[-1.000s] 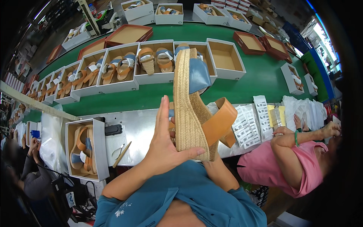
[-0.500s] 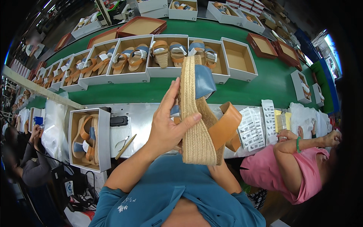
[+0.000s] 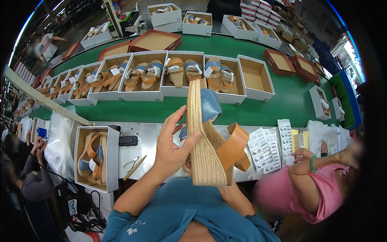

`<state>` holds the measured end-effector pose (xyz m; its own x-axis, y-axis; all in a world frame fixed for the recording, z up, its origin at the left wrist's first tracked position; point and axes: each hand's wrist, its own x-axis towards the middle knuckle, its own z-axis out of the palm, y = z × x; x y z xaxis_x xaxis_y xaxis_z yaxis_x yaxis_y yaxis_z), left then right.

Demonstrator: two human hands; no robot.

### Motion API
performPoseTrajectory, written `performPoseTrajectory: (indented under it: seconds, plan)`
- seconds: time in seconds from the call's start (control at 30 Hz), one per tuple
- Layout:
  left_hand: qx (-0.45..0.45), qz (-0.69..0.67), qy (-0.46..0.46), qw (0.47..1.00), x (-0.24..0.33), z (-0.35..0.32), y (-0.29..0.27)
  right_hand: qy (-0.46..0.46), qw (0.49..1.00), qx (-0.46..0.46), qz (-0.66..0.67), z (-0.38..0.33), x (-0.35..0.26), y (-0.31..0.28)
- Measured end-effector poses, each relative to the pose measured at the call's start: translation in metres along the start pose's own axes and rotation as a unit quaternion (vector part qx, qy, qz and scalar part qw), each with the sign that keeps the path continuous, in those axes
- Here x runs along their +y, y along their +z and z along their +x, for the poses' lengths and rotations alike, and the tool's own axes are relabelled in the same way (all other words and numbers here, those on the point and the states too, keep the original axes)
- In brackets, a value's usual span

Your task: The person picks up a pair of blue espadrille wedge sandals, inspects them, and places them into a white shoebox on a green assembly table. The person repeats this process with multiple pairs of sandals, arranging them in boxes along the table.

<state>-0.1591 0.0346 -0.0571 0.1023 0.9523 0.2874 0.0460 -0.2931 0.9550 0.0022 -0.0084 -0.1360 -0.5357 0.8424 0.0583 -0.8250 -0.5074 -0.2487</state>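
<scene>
A wedge sandal (image 3: 207, 157) with a woven rope-like sole, a blue toe strap and tan ankle straps stands upright, toe up, in front of my chest. My left hand (image 3: 171, 147) grips its left side, the thumb lying on the woven wedge and the fingers reaching up behind. Part of a second blue and tan sandal (image 3: 183, 133) shows between that hand and the first one; most of it is hidden. My right forearm (image 3: 238, 199) rises behind the held sandal, which covers the right hand, so its fingers cannot be seen.
An open white box (image 3: 115, 161) with a pair of sandals stands left, by pliers (image 3: 131, 162) and a black case (image 3: 128, 140). Label sheets (image 3: 264, 149) lie right. Sandal boxes line the green belt (image 3: 161, 105); one box (image 3: 254, 76) is empty. A co-worker in pink (image 3: 310, 185) sits right.
The whole view has shifted, so the surroundings appear lower. The sandal and my left hand also appear slightly lower and further left, with the grip unchanged.
</scene>
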Motion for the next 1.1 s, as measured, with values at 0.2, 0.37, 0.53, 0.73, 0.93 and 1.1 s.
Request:
performPoseTrajectory:
  seconds: [0.2, 0.37, 0.53, 0.73, 0.93, 1.1]
  plan:
    - [0.024, -0.075, -0.065, 0.995, -0.006, 0.005, -0.014, 0.031, 0.998, -0.013, -0.048, -0.003, 0.0, 0.005]
    - [0.081, -0.291, -0.133, 0.944, -0.022, 0.011, -0.039, 0.091, 0.971, 0.065, -0.213, -0.022, -0.022, 0.003]
    - [0.098, -0.476, -0.124, 0.865, -0.037, 0.005, -0.059, -0.025, 0.852, 0.086, -0.516, -0.004, -0.026, 0.059]
    - [0.106, -0.436, -0.207, 0.869, -0.037, 0.014, -0.071, -0.288, 0.508, -0.006, -0.812, 0.006, -0.035, 0.067]
    - [0.078, -0.468, -0.164, 0.865, -0.041, 0.009, -0.076, -0.307, 0.514, -0.035, -0.8, 0.006, -0.031, 0.072]
    - [0.068, -0.49, -0.129, 0.859, -0.042, 0.006, -0.08, -0.328, 0.476, -0.059, -0.814, 0.008, -0.025, 0.071]
